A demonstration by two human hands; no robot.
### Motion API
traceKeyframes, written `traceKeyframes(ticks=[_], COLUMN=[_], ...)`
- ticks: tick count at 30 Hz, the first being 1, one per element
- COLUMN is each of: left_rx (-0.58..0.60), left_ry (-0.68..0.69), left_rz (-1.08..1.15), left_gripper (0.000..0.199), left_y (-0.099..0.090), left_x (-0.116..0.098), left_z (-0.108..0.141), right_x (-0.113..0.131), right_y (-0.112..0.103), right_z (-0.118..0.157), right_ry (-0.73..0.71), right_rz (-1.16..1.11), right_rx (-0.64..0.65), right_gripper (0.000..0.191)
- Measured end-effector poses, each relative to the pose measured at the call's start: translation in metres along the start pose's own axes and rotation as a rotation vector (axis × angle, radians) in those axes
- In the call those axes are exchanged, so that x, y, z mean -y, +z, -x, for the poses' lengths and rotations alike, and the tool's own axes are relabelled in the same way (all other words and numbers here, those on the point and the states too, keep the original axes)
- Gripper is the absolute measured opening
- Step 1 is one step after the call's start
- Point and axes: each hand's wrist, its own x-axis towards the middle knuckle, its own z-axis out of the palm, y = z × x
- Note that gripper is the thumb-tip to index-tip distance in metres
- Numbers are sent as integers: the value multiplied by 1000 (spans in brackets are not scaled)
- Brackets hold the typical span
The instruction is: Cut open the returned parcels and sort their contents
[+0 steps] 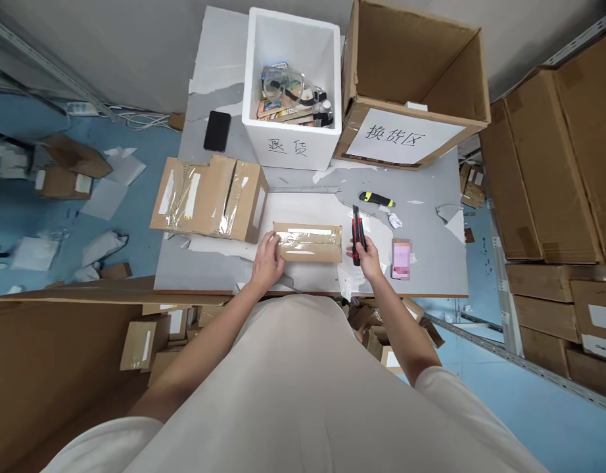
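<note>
A small, long cardboard box (307, 253) with clear tape along its top lies on the table near the front edge. My left hand (268, 261) grips its left end, with the fingers curled at the corner. To the right of the box, my right hand (368, 257) is closed around a black and red utility knife (357, 230), its tip pointing away from me. The knife is apart from the box. Farther right lies a phone (400, 258) with a lit pink screen. A second, black and yellow utility knife (376, 198) lies beyond my right hand.
Taped cardboard boxes (204, 200) stand at the table's left, with a black phone (217, 131) behind them. A white foam bin (292, 148) holding goggles and packages stands at the back, beside a large open carton (461, 125). Stacked cartons (544, 164) line the right side.
</note>
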Motion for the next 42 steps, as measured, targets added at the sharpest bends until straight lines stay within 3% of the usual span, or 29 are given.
traceKeyframes(ticks=[4, 7, 10, 19, 24, 28, 34, 42], left_rx=[262, 309, 312, 283, 255, 190, 189, 206], left_ry=[197, 197, 178, 154, 166, 167, 165, 153], left_rz=[-173, -247, -265, -270, -197, -150, -130, -110], left_gripper=[76, 98, 109, 119, 113, 109, 110, 112], left_y=[1, 5, 7, 6, 12, 20, 23, 21], left_x=[-11, -17, -20, -24, -15, -8, -6, -6], left_z=[-24, -32, -34, -51, -53, -50, -49, -50], right_x=[-4, -8, -11, 1, 8, 9, 13, 13], right_y=[-25, -29, -29, -35, -36, -50, -68, -69], right_z=[31, 45, 48, 35, 29, 31, 43, 57], right_ry=[62, 95, 105, 109, 114, 133, 170, 217], right_rz=[157, 174, 157, 180, 230, 282, 368, 391], right_rx=[52, 81, 93, 151, 191, 261, 376, 356], right_gripper=[66, 74, 72, 71, 66, 63, 56, 60])
